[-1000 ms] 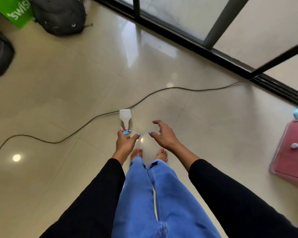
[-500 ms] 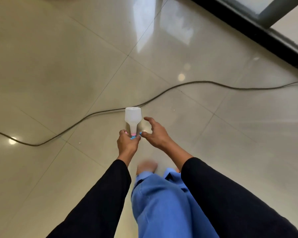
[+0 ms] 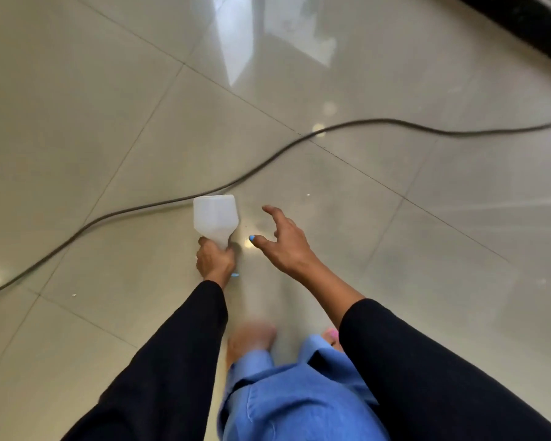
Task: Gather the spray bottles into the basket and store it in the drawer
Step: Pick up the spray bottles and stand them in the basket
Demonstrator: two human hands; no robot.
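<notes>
A glossy tiled floor of pale beige fills the view, crossed by thin grout lines and bright reflections. A dark window frame cuts the corner far beyond and to the right of the grips. A long dark cable snakes over the tiles, passing just beyond the left grip and running well off to either side of it. Nearer than both grips are blue jeans with a blurred bare foot at the hem, and two black sleeves reach forward from the lower edge. The white spray bottle is held above the floor, its wide base pointing away from the person and its narrow neck running down into the left grip. The left hand is clenched round that neck, knuckles up; the trigger head is hidden inside the fist, with only a speck of blue showing below it. The right hand hovers just to the right of the bottle, apart from it, released, fingers spread and curled, a blue-painted thumbnail pointing toward the bottle
</notes>
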